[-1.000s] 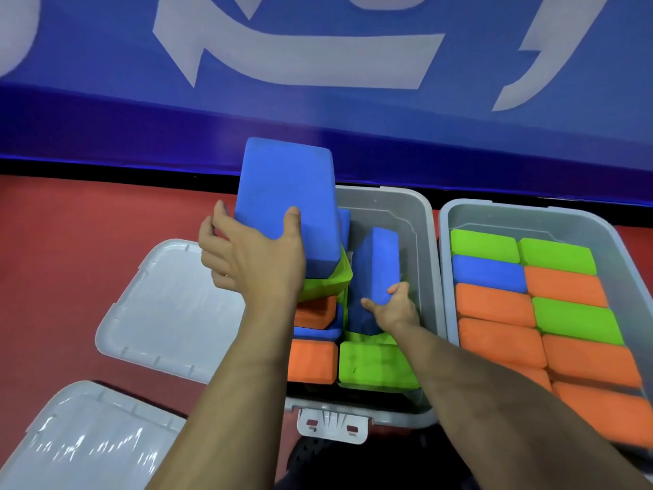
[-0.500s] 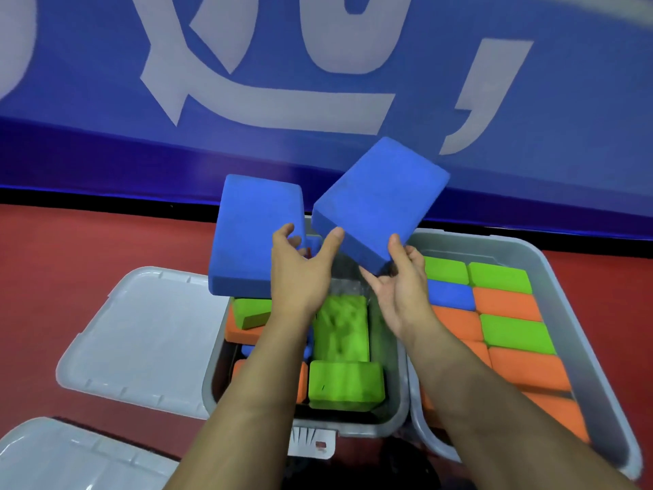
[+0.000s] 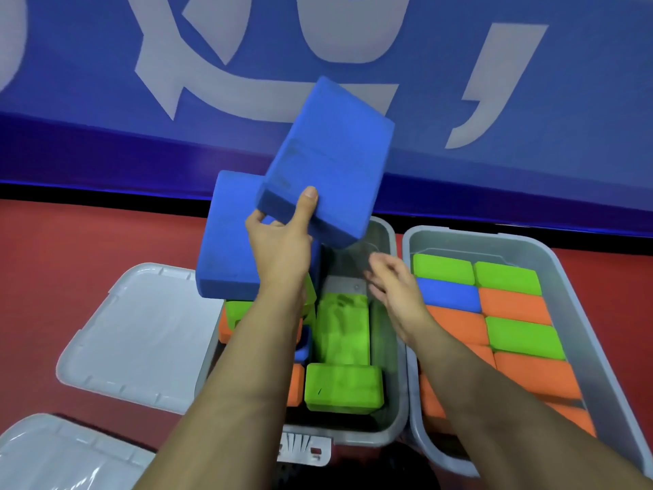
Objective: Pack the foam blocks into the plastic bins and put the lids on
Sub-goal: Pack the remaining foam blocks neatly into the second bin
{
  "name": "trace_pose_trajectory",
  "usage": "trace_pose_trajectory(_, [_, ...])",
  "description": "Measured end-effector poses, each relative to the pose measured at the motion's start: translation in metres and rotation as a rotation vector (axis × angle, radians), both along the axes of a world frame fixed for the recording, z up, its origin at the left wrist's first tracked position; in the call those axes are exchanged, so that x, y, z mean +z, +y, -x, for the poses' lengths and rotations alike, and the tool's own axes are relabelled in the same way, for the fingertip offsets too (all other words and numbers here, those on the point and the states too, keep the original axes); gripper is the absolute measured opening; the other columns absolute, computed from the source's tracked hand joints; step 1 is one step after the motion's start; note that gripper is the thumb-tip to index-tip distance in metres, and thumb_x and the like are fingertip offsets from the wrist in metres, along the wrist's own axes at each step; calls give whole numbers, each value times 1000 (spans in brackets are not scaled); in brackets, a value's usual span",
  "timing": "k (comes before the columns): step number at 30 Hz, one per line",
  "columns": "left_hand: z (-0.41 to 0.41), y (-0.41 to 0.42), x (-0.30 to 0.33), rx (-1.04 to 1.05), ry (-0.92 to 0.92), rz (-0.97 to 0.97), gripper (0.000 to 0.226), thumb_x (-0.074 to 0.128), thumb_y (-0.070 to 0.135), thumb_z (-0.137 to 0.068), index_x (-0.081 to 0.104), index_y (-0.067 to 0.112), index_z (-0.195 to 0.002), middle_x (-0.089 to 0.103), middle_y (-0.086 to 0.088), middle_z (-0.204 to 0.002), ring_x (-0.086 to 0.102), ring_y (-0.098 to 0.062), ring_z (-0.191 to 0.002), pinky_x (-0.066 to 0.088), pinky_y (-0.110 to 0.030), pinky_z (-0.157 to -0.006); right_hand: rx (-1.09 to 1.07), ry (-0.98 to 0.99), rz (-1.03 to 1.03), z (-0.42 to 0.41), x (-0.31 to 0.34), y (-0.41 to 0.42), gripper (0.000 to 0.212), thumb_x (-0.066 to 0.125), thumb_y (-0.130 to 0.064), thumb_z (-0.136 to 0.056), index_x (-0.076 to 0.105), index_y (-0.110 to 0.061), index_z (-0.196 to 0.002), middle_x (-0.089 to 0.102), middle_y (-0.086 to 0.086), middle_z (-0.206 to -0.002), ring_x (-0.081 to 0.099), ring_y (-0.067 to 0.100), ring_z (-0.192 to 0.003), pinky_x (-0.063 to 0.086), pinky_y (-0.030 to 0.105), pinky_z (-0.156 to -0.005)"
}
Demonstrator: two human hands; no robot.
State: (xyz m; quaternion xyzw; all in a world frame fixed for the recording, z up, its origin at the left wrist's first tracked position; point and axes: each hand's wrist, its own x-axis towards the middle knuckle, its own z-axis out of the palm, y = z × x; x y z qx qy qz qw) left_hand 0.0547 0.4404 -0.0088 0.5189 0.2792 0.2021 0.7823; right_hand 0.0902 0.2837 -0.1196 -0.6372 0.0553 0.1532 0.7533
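From the head view, the left hand [image 3: 281, 247] holds 2 blue blocks above the left bin [image 3: 392, 412]. Its thumb presses the near edge of the upper block [image 3: 328, 160], which is tilted, its far end raised toward the blue wall [image 3: 106, 100]. The fingers curl behind the lower block [image 3: 226, 249], which hangs over the bin's far left corner and partly sits under the upper block.

The right hand [image 3: 395, 288] is blurred, fingers loosely spread, holding nothing. It hovers over the right side of the left bin, just below the upper block's near corner, apart from it.

The left bin is partly filled: a long green block [image 3: 341, 330] lies along the middle, a second green block [image 3: 344, 390] lies crosswise at its near end, and orange blocks [image 3: 295, 385] and green ones show at the left under the left forearm.

The right bin [image 3: 565, 277] touches the left bin's side and is packed in 2 columns with green, blue and orange blocks in a level layer.

1 grey lid [image 3: 141, 334] lies flat on the red floor [image 3: 70, 249] just left of the left bin. A second lid [image 3: 53, 454] shows at the lower left corner.
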Motion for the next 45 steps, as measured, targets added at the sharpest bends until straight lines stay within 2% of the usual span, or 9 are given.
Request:
trace_pose_trajectory(5, [-48, 17, 10, 10, -2, -35, 93, 89, 50, -62, 40, 17, -134, 65, 5, -122, 70, -13, -105, 59, -42, -90, 430, -124, 776, -42, -74, 7, 63, 73, -32, -91, 47, -15, -145, 45, 12, -148, 50, 25, -133, 36, 21, -99])
trace_pose_trajectory(10, [-83, 20, -11, -55, -12, -37, 101, 81, 39, -82, 11, 36, -154, 55, 9, -134, 67, -17, -112, 60, -40, -88, 689, -119, 1112, -94, -135, 33, 85, 75, -50, -84, 38, -17, -152, 36, 12, -156, 42, 30, -140, 35, 37, -117])
trace_pose_trajectory(18, [-96, 38, -42, -85, -139, -73, 81, 81, 35, -83, 29, 34, -146, 59, 6, -137, 67, -21, -117, 61, -42, -87, 854, -54, 1323, -132, -207, 50, 114, 69, -68, -79, 10, -16, -161, 24, 11, -165, 27, 31, -150, 27, 41, -121])
trace_pose_trajectory(22, [-90, 37, -42, -74, -161, -78, 74, 78, 33, -88, 31, 30, -144, 59, 7, -135, 67, -20, -116, 62, -36, -83, 974, -45, 1506, -122, -220, 49, 103, 58, -74, -83, 15, -22, -160, 6, 18, -166, 10, 40, -151, 19, 46, -123])
trace_pose_trajectory(27, [-84, 36, -41, -95, -164, -90, 71, 77, 29, -90, 31, 29, -145, 62, 5, -134, 69, -19, -114, 61, -36, -87, 861, -60, 1453, -125, -233, 49, 119, 59, -75, -82, -8, -16, -160, -4, 10, -169, 1, 32, -155, 9, 44, -125])
trace_pose_trajectory(34, [-87, 33, -47, -102, -187, -65, 73, 76, 20, -91, 32, 27, -148, 66, -2, -130, 70, -21, -113, 59, -41, -92, 800, -287, 1594, -129, -241, 52, 100, 64, -75, -76, 34, -14, -149, 31, 20, -152, 30, 36, -140, 24, 41, -117])
trace_pose_trajectory(39, [-86, 33, -47, -104, -195, -63, 72, 74, 17, -92, 31, 26, -149, 65, -5, -131, 69, -22, -114, 58, -44, -95, 851, -195, 1462, -147, -212, 55, 126, 76, -80, -56, 27, -11, -150, 38, 12, -154, 31, 31, -146, 19, 42, -123])
trace_pose_trajectory(42, [-84, 36, -46, -96, -200, -48, 67, 72, 16, -93, 32, 21, -147, 66, -6, -129, 70, -23, -113, 59, -43, -92, 904, -87, 1350, -154, -186, 55, 130, 79, -84, -39, 36, -15, -141, 53, 7, -142, 51, 32, -130, 45, 38, -105])
trace_pose_trajectory(45, [-84, 37, -45, -105, -197, -42, 68, 72, 15, -93, 31, 21, -148, 65, -7, -132, 68, -24, -116, 59, -42, -92, 940, -203, 1346, -146, -163, 51, 110, 79, -83, -43, 46, -17, -125, 60, 4, -127, 58, 28, -113, 47, 34, -86])
